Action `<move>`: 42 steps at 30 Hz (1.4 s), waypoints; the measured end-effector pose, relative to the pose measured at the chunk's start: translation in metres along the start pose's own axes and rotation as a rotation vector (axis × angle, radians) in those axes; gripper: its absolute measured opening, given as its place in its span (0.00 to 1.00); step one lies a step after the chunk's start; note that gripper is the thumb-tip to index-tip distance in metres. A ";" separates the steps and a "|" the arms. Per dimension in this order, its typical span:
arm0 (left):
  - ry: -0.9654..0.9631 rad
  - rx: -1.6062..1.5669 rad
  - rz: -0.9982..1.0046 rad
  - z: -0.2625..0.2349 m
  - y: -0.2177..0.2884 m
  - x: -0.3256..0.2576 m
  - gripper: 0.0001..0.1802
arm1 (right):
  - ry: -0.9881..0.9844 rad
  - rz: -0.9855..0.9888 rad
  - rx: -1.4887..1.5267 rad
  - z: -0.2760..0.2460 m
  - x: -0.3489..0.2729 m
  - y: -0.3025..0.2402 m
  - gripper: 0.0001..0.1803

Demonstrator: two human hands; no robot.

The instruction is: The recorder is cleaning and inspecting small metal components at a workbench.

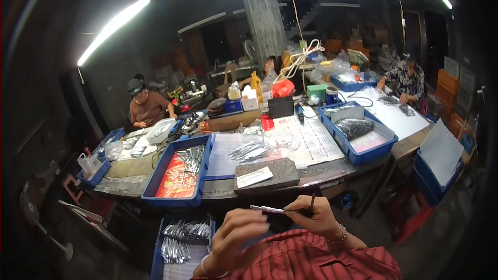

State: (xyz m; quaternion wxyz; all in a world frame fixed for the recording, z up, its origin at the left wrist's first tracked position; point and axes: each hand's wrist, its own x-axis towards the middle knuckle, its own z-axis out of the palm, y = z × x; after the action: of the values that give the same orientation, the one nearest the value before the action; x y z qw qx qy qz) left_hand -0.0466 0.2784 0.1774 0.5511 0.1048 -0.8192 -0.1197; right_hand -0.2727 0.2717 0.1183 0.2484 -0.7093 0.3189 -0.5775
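My right hand [316, 217], with a beaded bracelet at the wrist, pinches a slim silvery metal piece [267, 209] that points left. A thin dark stick [312, 200] rises from between the same fingers; its kind is hard to tell. Close by on the left, my left hand [238, 236] has its fingers stretched and slightly blurred, and nothing shows in it. Just beyond both hands, a dark stone block [282, 169] sits at the table edge with a folded white cloth or paper [254, 177] on top. Several loose metal pieces [248, 150] lie behind it.
Blue trays hold metal pieces: one on the table [205, 161], another low beside my left arm [155, 251], a third at right [360, 156]. A co-worker in brown [153, 106] sits at left, another in a patterned shirt [407, 80] at right. A red stool [404, 218] stands at right.
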 end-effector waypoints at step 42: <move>-0.225 0.454 -0.588 0.035 -0.304 -0.088 0.16 | -0.043 0.633 -0.200 0.020 0.126 0.193 0.45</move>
State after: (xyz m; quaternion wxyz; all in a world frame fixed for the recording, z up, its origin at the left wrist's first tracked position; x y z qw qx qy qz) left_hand -0.0345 0.0199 -0.0075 0.3626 0.4409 -0.8151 -0.0988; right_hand -0.2687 0.0480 0.0580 0.3512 -0.6079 0.5733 -0.4224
